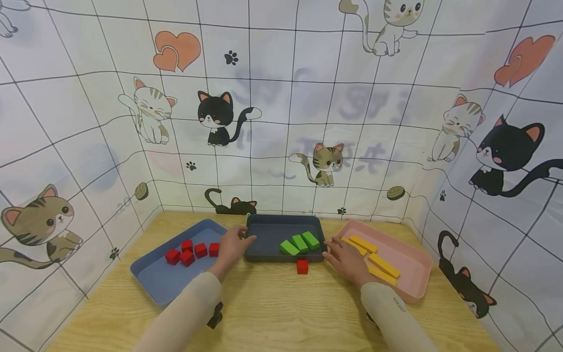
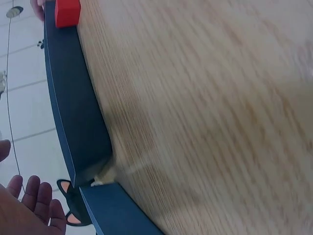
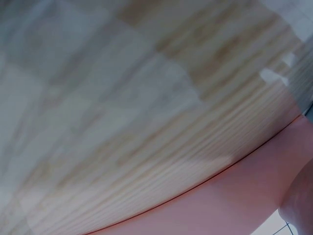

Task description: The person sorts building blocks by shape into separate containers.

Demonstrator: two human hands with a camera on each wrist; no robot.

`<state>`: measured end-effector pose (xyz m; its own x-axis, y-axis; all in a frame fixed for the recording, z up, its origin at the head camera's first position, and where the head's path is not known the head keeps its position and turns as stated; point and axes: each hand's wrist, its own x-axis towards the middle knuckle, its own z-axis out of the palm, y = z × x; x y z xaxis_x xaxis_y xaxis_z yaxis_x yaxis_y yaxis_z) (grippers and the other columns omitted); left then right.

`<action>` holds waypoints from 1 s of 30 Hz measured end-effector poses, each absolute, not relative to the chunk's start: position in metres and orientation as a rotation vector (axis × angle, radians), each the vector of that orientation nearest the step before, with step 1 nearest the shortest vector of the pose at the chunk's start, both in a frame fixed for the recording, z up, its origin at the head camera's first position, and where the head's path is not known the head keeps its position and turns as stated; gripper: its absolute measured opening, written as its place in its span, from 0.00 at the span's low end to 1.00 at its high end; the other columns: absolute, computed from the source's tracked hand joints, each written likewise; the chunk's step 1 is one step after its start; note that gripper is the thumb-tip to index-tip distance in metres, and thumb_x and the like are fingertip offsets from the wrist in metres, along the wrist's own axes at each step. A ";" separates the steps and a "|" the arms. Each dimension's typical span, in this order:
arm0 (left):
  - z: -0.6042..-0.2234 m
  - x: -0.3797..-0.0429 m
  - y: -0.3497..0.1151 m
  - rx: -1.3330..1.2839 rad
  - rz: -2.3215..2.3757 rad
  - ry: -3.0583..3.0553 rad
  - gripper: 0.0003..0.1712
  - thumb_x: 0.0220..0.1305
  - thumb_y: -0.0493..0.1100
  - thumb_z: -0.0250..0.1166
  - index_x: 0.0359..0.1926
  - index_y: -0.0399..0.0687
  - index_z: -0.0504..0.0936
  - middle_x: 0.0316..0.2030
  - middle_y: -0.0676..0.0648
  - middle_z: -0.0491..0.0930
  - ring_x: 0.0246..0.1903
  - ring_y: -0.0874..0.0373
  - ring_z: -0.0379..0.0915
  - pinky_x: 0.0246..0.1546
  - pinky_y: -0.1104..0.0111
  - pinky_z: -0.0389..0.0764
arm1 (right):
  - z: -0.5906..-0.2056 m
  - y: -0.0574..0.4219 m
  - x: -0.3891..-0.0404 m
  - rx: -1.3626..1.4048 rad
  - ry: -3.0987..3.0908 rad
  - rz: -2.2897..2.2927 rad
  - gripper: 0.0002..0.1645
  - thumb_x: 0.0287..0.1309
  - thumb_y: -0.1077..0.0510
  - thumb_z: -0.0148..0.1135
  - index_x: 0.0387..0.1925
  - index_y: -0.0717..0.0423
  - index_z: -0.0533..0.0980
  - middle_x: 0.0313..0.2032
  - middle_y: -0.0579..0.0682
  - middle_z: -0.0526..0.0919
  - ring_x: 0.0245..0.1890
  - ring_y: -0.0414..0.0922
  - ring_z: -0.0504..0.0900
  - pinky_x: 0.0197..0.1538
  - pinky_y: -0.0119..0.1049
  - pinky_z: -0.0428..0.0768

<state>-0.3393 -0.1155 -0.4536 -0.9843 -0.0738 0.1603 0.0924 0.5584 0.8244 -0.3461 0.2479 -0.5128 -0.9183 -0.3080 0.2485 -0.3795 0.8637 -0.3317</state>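
Observation:
A dark tray (image 1: 268,234) lies at the back of the table with several green blocks (image 1: 300,243) in its right half. At its left end is my left hand (image 1: 232,247), thumb and fingers apart with nothing between them; the left wrist view shows the fingers loosely bent. My right hand (image 1: 346,259) reaches over the pink tray's (image 1: 415,266) left edge, fingers extended, fingertips right at the dark tray's right end. A single red cube (image 1: 302,267) sits on the table against the dark tray's front wall.
On the left a blue tray (image 1: 162,286) holds several red cubes (image 1: 186,258). Several yellow blocks (image 1: 383,265) lie in the pink tray on the right. A cat-print sheet (image 1: 272,107) encloses the wooden table (image 1: 277,313) at the back and sides.

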 end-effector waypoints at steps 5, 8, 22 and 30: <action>-0.456 -0.335 -0.106 -0.043 -1.413 -2.625 0.27 0.63 0.49 0.70 0.59 0.41 0.78 0.50 0.40 0.80 0.49 0.47 0.76 0.48 0.53 0.78 | -0.514 0.248 -0.347 0.524 -2.849 0.554 0.34 0.70 0.38 0.52 0.68 0.53 0.71 0.70 0.61 0.65 0.68 0.62 0.64 0.67 0.63 0.60; -0.457 -0.332 -0.100 -0.080 -1.433 -2.622 0.27 0.62 0.48 0.71 0.58 0.40 0.78 0.48 0.41 0.80 0.47 0.48 0.76 0.46 0.53 0.79 | -0.514 0.248 -0.347 0.525 -2.844 0.548 0.33 0.70 0.38 0.53 0.68 0.53 0.71 0.70 0.61 0.65 0.68 0.62 0.64 0.67 0.63 0.60; -0.472 -0.320 -0.070 -0.266 -1.481 -2.639 0.26 0.61 0.46 0.72 0.54 0.36 0.79 0.41 0.41 0.80 0.40 0.53 0.74 0.41 0.57 0.79 | -0.514 0.249 -0.346 0.542 -2.840 0.551 0.34 0.71 0.37 0.51 0.68 0.53 0.71 0.69 0.62 0.66 0.68 0.63 0.65 0.67 0.63 0.60; -0.481 -0.310 -0.050 -0.311 -1.547 -2.679 0.25 0.61 0.46 0.71 0.55 0.36 0.78 0.43 0.42 0.80 0.42 0.51 0.74 0.45 0.54 0.78 | -0.515 0.249 -0.347 0.526 -2.842 0.537 0.34 0.70 0.36 0.51 0.68 0.52 0.71 0.70 0.61 0.65 0.68 0.62 0.64 0.67 0.62 0.60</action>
<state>-0.3098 -0.0499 -0.4805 -0.9794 0.1565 0.1273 0.1885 0.4848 0.8541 -0.3473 0.2489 -0.5153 -0.9163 -0.3057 0.2589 -0.3791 0.8707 -0.3134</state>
